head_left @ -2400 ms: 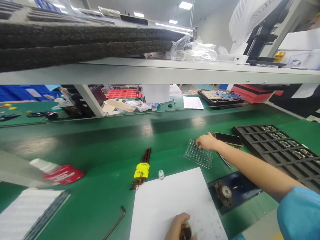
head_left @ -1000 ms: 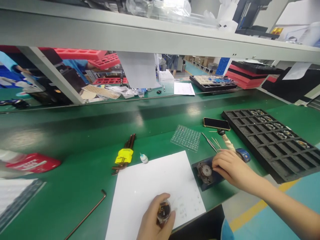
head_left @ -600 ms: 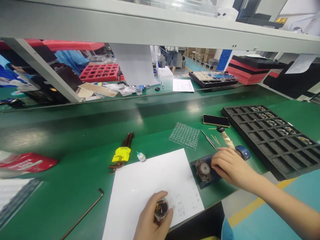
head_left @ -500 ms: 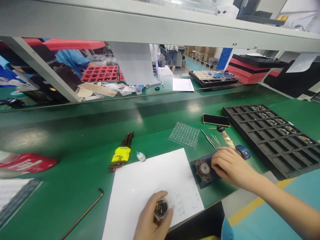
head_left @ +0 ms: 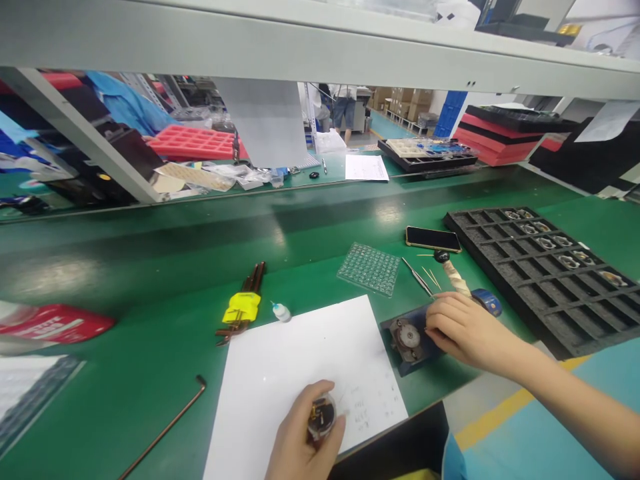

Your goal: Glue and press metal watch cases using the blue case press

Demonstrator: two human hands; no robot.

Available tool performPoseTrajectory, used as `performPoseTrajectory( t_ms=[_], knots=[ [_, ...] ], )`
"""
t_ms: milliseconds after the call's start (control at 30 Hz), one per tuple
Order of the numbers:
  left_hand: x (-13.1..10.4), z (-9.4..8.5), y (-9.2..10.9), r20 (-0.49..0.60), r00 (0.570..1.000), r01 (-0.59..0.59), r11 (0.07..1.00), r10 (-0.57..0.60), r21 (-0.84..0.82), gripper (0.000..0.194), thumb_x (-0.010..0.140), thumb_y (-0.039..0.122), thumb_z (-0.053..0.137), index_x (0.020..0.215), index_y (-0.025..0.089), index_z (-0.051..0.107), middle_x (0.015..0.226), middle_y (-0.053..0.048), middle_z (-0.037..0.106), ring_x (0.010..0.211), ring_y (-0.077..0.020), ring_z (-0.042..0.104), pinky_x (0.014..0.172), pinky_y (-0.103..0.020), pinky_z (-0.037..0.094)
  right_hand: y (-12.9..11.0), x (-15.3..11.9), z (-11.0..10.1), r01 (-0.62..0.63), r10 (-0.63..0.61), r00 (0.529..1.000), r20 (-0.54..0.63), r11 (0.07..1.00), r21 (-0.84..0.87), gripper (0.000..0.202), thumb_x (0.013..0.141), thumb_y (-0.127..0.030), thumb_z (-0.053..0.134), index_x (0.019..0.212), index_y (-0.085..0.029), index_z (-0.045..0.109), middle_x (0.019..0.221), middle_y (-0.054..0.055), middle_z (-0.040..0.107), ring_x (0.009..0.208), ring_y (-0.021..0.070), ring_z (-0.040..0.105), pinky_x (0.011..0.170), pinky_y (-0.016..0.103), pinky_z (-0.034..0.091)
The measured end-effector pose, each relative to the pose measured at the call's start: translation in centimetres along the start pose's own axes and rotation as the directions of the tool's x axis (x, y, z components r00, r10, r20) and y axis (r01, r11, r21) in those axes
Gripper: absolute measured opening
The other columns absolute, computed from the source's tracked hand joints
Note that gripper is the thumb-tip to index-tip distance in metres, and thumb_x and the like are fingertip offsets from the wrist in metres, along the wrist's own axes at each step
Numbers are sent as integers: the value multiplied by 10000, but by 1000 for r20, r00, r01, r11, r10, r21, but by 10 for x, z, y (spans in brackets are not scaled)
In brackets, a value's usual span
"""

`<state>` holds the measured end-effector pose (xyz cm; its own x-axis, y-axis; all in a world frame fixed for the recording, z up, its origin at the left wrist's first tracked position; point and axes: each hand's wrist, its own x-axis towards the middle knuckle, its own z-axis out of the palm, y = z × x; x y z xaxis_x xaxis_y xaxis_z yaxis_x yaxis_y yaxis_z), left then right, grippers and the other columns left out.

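1. So our left hand [head_left: 300, 443] is curled snug around a small round part [head_left: 321, 417] with a clear rim, down at the near edge of the white paper sheet [head_left: 305, 373]. Same grip as 1 second ago, it hasn't budged.
2. The real change is on the other side: about 2 seconds back our right hand [head_left: 463, 330] was stretched out to the clear dimpled tray [head_left: 371, 269], and now it's pulled in and resting on the blue fixture [head_left: 413, 337], fingers bent over its right end. Whether it's pinching anything tiny under there, we can't tell.
3. The grey round mechanism [head_left: 404, 335] sits in that fixture, just left of our fingers. To us it looks like the picking-up bit is done and the work has shifted to the fixture.
4. Right behind the hand: tweezers [head_left: 418, 277], a couple of thin sticks, a taped-handle tool [head_left: 454, 275] and a phone [head_left: 433, 239].
5. The table [head_left: 150, 280] is a green mat. On it: a black compartment tray [head_left: 543, 270] on the right with a few parts in its far cells, a yellow-clipped tool bundle [head_left: 243, 308], a little dropper bottle [head_left: 281, 311], a bent hex key [head_left: 165, 427] and a red pack [head_left: 55, 323] on the left.
6. Room-wise, a grey shelf [head_left: 320, 47] runs overhead, and beyond it there are red trays and people at other benches.
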<state>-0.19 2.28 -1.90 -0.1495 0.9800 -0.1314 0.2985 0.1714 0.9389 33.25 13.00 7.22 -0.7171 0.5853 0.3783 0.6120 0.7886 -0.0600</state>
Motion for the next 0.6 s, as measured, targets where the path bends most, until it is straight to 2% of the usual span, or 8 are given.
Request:
performPoseTrajectory(
  t_ms=[100, 167, 233, 300, 400, 467, 533, 600],
  knots=[
    [3, 0, -3, -25, 998, 50, 998, -51, -24, 542, 843, 596, 737, 1228, 220, 675, 1134, -85, 712, 1003, -273, 698, 879, -338, 606, -6, -11, -10, -35, 35, 997, -68, 999, -1, 121, 1085, -104, 552, 1063, -200, 622, 1036, 72, 725, 972, 250, 693, 1022, 497, 553],
    [6, 1, -4, -64, 994, 80, 995, -84, -66, 620, 785, 614, 805, 1243, 227, 647, 1106, -66, 705, 1002, -271, 704, 860, -328, 606, -12, -21, -19, -67, 64, 983, -170, 998, -12, 145, 1046, -75, 600, 1090, -205, 646, 1054, 74, 738, 1009, 262, 711, 1033, 508, 562],
    [9, 1, -2, -69, 991, 107, 985, -118, -137, 684, 709, 649, 885, 1186, 224, 641, 1030, -47, 703, 952, -265, 715, 839, -318, 612, -15, -31, -25, -97, 85, 953, -290, 995, -25, 198, 996, -38, 654, 1096, -208, 667, 1018, 66, 742, 990, 267, 722, 1004, 503, 581],
    [11, 1, 3, -30, 987, 146, 963, -157, -226, 753, 644, 688, 946, 1146, 215, 643, 956, -39, 710, 873, -251, 717, 778, -300, 614, -16, -43, -26, -142, 118, 908, -403, 989, -29, 240, 950, -9, 699, 1080, -210, 680, 960, 52, 736, 930, 263, 724, 948, 487, 598],
    [13, 0, 17, 30, 982, 185, 920, -187, -344, 815, 657, 719, 964, 1218, 208, 667, 1053, -88, 766, 766, -213, 697, 654, -275, 579, -13, -68, -18, -282, 241, 807, -540, 959, 7, 218, 930, -38, 730, 1040, -222, 693, 912, 38, 723, 857, 264, 717, 881, 481, 603],
    [14, -1, 27, 72, 974, 223, 866, -213, -448, 760, 748, 728, 918, 1262, 210, 703, 1200, -140, 777, 731, -202, 699, 596, -275, 547, -11, -86, -7, -403, 353, 709, -610, 913, 60, 166, 933, -97, 745, 1014, -234, 699, 896, 38, 714, 843, 286, 718, 830, 489, 594],
    [17, 0, 36, 129, 956, 288, 763, -263, -579, 695, 801, 729, 887, 1228, 196, 762, 1252, -168, 780, 765, -232, 742, 617, -299, 561, -10, -103, 6, -512, 454, 605, -654, 851, 117, 128, 929, -152, 759, 988, -249, 701, 887, 42, 710, 825, 313, 717, 767, 494, 572],
    [21, 3, 43, 181, 931, 353, 655, -318, -668, 667, 785, 704, 920, 1177, 175, 812, 1216, -180, 800, 828, -281, 785, 693, -337, 601, -11, -116, 18, -597, 540, 501, -677, 782, 182, 107, 922, -195, 774, 944, -269, 699, 867, 46, 713, 776, 328, 712, 709, 497, 553]
  ],
)
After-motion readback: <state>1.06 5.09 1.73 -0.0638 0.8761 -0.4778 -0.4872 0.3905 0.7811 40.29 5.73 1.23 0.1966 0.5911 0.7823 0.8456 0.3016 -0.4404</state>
